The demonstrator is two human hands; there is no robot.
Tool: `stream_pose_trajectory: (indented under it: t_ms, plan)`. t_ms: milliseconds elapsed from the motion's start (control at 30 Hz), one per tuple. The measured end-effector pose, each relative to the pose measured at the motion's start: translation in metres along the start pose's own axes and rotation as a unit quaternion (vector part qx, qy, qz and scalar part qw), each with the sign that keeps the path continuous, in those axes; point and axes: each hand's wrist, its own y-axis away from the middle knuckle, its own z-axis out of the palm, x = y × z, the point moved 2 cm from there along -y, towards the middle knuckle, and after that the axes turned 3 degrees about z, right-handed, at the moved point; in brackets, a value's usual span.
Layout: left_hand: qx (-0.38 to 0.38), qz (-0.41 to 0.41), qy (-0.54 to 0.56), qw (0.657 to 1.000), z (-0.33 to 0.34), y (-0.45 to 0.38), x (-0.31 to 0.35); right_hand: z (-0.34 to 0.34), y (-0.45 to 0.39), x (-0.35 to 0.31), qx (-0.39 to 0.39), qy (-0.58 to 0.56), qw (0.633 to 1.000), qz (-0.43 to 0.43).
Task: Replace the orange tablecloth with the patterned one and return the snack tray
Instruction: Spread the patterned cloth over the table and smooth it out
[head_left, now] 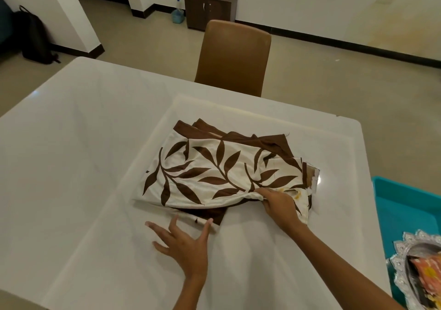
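Observation:
A folded cream tablecloth with brown leaves (214,173) lies on the white table (78,147), right of centre. My right hand (279,204) grips a fold along its near right edge. My left hand (183,243) rests flat with fingers spread on the table, its fingertips touching the cloth's near brown border. A silver snack tray (405,269) with orange packets sits at the far right on a teal surface (405,204). No orange cloth is in view.
A brown chair (233,56) stands at the table's far side. Beyond it are a small dark cabinet (210,6), a spray bottle (177,11) on the floor, and a black backpack (33,37) against the left wall.

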Motion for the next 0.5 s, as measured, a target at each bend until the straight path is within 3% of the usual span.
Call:
stream_pose_trajectory:
  t_ms: [67,200,400,500]
  plan:
    - [-0.025,-0.045,-0.017,0.999,0.01,0.006,0.013,0.0,0.002,-0.001,0.012,-0.009,1.0,0.006]
    - [-0.038,-0.028,-0.058,0.997,0.025,0.018,0.026,-0.005,0.002,-0.006,0.05,-0.045,0.998,0.016]
    - [0.002,0.099,-0.057,0.993,0.014,-0.004,0.022,-0.056,-0.029,-0.016,0.144,-0.094,0.985,0.027]
    - [0.019,0.196,-0.098,0.975,-0.014,-0.035,0.005,-0.095,-0.048,-0.016,0.181,-0.108,0.977,0.013]
